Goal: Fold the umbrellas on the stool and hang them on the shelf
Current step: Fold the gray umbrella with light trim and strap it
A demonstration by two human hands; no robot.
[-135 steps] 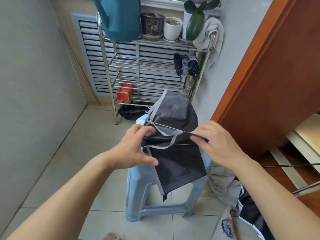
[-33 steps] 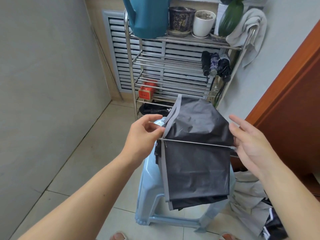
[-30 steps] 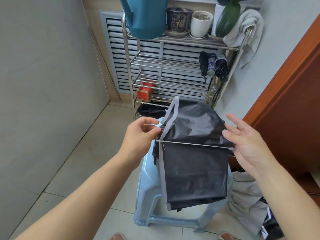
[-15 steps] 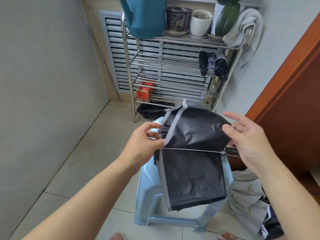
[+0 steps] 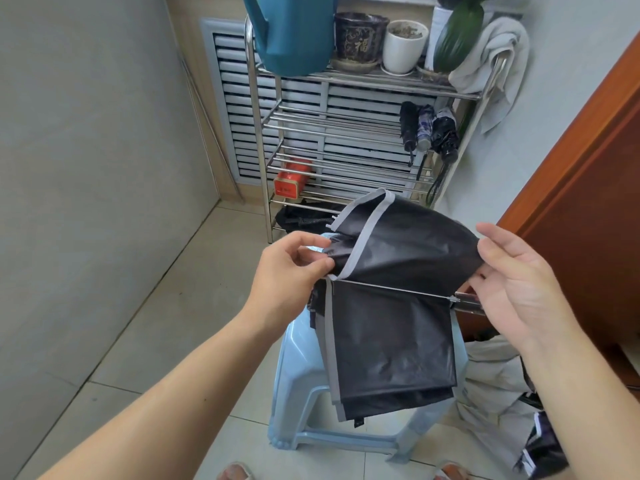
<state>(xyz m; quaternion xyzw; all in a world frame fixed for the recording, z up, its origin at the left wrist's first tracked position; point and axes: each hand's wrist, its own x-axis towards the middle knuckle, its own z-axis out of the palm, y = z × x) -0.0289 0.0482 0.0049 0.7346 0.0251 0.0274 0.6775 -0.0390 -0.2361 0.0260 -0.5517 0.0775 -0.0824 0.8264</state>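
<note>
The black umbrella [image 5: 391, 323] hangs over the blue stool [image 5: 298, 368], draped on a thin metal rib [image 5: 388, 289]. Its cloth looks light, limp and slippery, the rib stiff but easily bent, so the trimmed edge is the best hold. The left hand [image 5: 287, 271] pinches that edge; the right hand [image 5: 519, 282], fingers spread, touches the far fold. Half a second ago the upper panel stood taller; now it droops flatter.

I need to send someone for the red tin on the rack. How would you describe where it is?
Find the steel shelf rack against the louvred vent, blue watering can on top. Look at its lower left tier, above the dark bundle at the bottom: the red tin lies there, the only red thing on the rack.
</note>
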